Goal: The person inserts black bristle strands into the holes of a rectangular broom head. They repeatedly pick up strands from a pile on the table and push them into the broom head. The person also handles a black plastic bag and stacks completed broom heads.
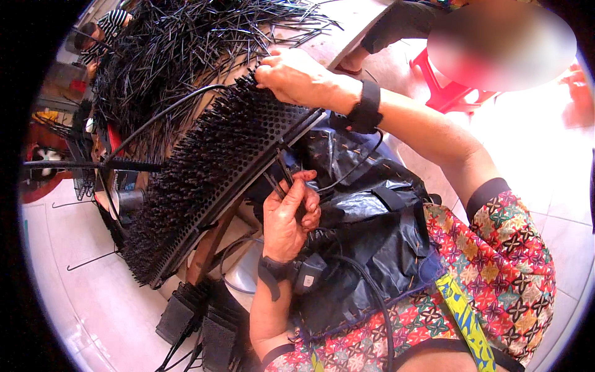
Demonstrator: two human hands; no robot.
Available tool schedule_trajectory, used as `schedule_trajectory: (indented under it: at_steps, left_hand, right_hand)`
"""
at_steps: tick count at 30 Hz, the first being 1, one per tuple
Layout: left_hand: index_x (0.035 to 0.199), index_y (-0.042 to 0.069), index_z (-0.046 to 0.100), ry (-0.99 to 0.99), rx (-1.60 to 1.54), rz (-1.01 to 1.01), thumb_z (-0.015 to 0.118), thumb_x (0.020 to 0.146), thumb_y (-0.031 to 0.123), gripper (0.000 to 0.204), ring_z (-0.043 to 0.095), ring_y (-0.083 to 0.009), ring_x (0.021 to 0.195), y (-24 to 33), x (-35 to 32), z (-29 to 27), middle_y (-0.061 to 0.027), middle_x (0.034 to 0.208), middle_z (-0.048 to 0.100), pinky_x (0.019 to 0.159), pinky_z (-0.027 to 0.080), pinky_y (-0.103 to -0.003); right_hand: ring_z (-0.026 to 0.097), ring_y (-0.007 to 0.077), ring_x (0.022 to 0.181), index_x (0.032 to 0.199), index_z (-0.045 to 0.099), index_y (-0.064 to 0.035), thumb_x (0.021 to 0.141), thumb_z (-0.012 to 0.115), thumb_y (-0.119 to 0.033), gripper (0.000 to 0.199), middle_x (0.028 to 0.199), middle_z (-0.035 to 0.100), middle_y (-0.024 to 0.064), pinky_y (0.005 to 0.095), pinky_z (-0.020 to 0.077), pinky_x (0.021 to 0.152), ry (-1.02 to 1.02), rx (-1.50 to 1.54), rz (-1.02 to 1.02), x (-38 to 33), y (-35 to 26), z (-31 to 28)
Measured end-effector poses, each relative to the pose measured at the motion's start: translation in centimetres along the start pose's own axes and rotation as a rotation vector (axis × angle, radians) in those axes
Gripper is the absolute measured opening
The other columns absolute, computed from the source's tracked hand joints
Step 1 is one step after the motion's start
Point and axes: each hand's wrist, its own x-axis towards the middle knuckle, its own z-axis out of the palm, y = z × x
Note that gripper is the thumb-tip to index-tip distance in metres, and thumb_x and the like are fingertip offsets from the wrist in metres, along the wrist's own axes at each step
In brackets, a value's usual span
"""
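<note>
Black bristly board (214, 164), centre left of frame, tilted; right hand (297, 77) at its upper end, fingers drawn together, cannot tell whether they grip anything; left hand (290, 214), near frame centre, closed around thin black strips (274, 183); loose black sticks (180, 59), upper left.
</note>
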Motion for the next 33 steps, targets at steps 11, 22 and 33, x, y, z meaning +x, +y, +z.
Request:
schedule_trajectory:
  at_steps: [11,22,33]
  left_hand:
    - [0.102,-0.001,0.052,-0.068,0.001,0.044,0.047,0.090,0.021,0.025,0.037,-0.0080,0.045,0.0,-0.5,0.0,-0.0039,0.063,0.048,0.041,0.027,-0.020]
    - [0.096,0.000,0.054,-0.120,0.232,0.040,0.048,0.089,0.024,0.025,0.036,-0.0074,0.042,0.0,-0.5,0.6,-0.0038,0.060,0.049,0.038,0.026,-0.020]
    - [0.100,0.001,0.052,-0.041,0.155,0.020,0.049,0.089,0.022,0.024,0.039,-0.0081,0.044,-0.4,0.0,-0.5,-0.0045,0.067,0.051,0.038,0.028,-0.019]
  right_hand:
    - [0.055,0.0150,0.053,0.082,0.059,0.0023,0.076,0.066,-0.025,0.029,0.063,0.058,0.0096,0.0275,0.0427,0.047,-0.086,0.865,0.568,-3.9,-7.4,-3.5]
    - [0.052,0.0068,0.052,0.077,0.061,0.0028,0.079,0.063,-0.014,0.017,0.060,0.058,0.0023,0.0216,0.0430,0.047,-0.261,1.487,0.860,-5.8,-8.4,-3.5]
    - [0.054,0.0082,0.050,0.073,0.059,0.0005,0.081,0.060,-0.013,0.015,0.057,0.057,0.0034,0.0203,0.0447,0.047,0.139,1.183,0.875,-4.0,-5.0,-5.5]
